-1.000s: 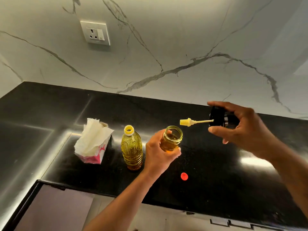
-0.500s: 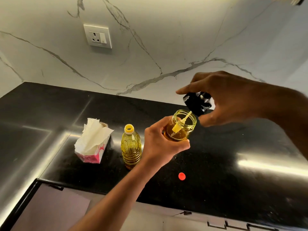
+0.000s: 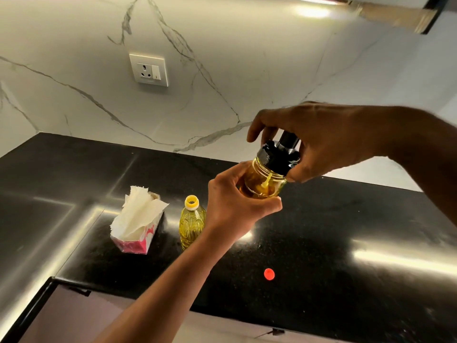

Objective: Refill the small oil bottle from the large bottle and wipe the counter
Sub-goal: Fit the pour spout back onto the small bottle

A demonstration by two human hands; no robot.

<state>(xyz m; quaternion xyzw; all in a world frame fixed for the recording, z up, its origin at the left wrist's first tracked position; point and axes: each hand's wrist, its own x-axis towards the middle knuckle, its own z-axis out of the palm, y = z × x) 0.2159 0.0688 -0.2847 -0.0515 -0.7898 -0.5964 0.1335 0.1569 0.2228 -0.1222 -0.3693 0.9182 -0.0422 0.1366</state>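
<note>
My left hand [image 3: 232, 204] grips the small glass oil bottle [image 3: 265, 181], held up above the black counter [image 3: 346, 219] and holding amber oil. My right hand [image 3: 319, 142] holds its black lid [image 3: 279, 154], which sits on the bottle's mouth; the lid's yellow brush hangs inside the oil. The large plastic oil bottle [image 3: 191, 222] stands uncapped on the counter, just left of my left wrist. Its red cap [image 3: 269, 274] lies on the counter nearer the front edge.
A pink tissue box [image 3: 134, 230] with white tissue sticking out stands left of the large bottle. A wall socket [image 3: 149, 70] is set in the marble backsplash. The counter's front edge runs along the bottom, with a step down at the lower left.
My right hand swung the brush lid from the right over the small bottle, lowered the brush into the oil and set the lid on the mouth. My left hand raised the bottle slightly.
</note>
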